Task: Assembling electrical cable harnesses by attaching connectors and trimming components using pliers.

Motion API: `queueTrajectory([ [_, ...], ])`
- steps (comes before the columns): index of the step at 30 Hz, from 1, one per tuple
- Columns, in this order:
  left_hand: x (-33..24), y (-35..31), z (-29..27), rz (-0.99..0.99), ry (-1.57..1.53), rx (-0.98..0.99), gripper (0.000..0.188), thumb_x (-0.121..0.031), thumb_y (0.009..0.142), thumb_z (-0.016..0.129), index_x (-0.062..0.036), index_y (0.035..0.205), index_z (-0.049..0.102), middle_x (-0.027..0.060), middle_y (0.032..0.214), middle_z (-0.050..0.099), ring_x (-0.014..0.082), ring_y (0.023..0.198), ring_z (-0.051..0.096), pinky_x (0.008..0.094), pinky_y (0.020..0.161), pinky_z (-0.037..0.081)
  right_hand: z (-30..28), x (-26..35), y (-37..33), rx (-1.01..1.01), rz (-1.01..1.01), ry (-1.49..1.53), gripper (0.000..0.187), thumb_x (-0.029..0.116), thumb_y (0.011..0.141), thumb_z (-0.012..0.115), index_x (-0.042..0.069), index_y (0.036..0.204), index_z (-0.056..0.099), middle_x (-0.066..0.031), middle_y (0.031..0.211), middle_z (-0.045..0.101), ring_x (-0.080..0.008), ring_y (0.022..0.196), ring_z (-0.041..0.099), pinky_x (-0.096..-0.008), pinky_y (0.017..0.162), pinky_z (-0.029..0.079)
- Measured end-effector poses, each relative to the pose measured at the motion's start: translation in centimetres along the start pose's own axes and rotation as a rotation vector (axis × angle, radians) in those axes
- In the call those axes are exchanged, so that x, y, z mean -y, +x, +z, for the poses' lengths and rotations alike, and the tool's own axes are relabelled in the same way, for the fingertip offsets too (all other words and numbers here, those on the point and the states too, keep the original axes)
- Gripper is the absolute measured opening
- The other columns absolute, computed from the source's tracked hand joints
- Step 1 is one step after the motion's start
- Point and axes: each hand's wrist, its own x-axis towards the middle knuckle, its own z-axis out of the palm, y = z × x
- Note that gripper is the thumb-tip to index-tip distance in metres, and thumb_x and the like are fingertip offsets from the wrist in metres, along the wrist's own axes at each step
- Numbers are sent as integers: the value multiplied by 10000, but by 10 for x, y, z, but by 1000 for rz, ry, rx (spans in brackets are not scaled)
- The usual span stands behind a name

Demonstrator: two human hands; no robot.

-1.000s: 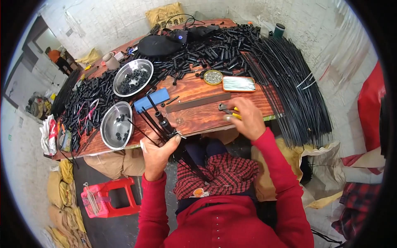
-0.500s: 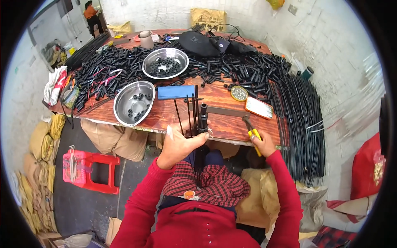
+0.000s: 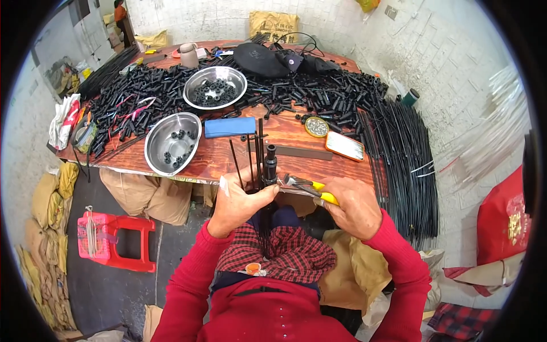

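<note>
My left hand (image 3: 236, 200) is closed around several thin black rods (image 3: 249, 157) and a thicker black tubular piece (image 3: 270, 165), held upright in front of the table edge. My right hand (image 3: 356, 206) grips yellow-handled pincers (image 3: 326, 197) whose two handles stand apart. The jaws point left, close beside the tubular piece at my left thumb; whether they touch it I cannot tell. The rods run down toward my lap, over a red-and-black checked cloth (image 3: 302, 248). A strip of white tape shows on my left hand.
On the wooden table (image 3: 222, 157) stand two metal bowls (image 3: 149, 151) with small black parts. A blue box (image 3: 229, 127), a round tin (image 3: 316, 126), a tray of pins (image 3: 345, 146) and a flat metal bar (image 3: 299, 153) lie nearby. Black tubes are heaped behind; long rods (image 3: 407, 171) hang at right.
My right hand has brought the pincers left and turned them from upright to pointing left, beside the tubular piece. My left hand keeps its hold. The whole view has shifted slightly.
</note>
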Motion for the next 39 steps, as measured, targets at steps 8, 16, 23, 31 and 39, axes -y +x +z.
queueTrajectory([
  [8,1,-1,-4,0,35,-13,280,-44,809,707,9,1083,684,9,883,696,50,783,606,227,709,513,1,12,3,-31,-20,-169,277,125,762,701,73,1029,651,-112,1138,626,-308,984,588,-414,827,425],
  [16,4,-1,-4,12,50,-18,272,-46,805,705,10,1071,687,8,867,694,45,761,599,223,688,509,-1,9,8,-75,-65,-292,276,232,715,754,98,934,651,-53,881,597,-255,827,579,-383,705,410],
  [23,6,2,-3,7,70,-4,228,-51,798,709,13,1015,688,7,838,691,45,748,597,224,678,507,4,-7,11,-136,-137,-368,294,312,680,766,112,808,593,-43,743,576,-244,705,585,-378,632,421],
  [31,7,-2,-11,36,124,17,246,-53,785,727,16,1014,672,21,873,692,78,778,621,253,706,518,21,-15,6,-115,-119,-266,292,321,694,758,119,774,563,-40,661,586,-243,638,600,-387,595,425],
  [39,-31,-2,-17,-97,205,213,427,-195,764,810,-14,1128,681,7,898,671,89,820,602,256,765,491,17,-7,17,-143,-193,-255,276,282,670,751,114,731,541,-43,659,574,-251,660,595,-390,597,414],
])
